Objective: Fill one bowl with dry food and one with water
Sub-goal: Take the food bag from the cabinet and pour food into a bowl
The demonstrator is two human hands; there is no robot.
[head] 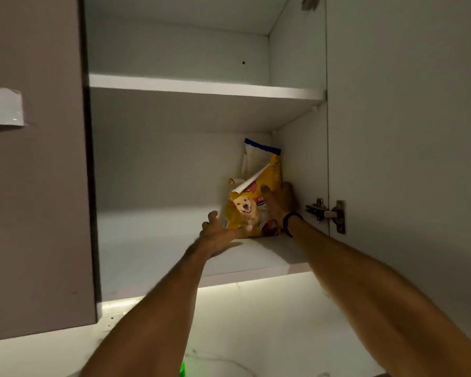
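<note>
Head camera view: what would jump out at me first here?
A yellow dog food bag with a puppy picture stands at the right end of an open wall cabinet's lower shelf. The right hand grips its right side; the left hand touches its lower left corner.

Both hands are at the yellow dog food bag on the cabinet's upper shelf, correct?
No. The head view shows the yellow dog food bag on the lower shelf, at the right, not the upper one. The left hand and right hand are indeed both at it.
</note>
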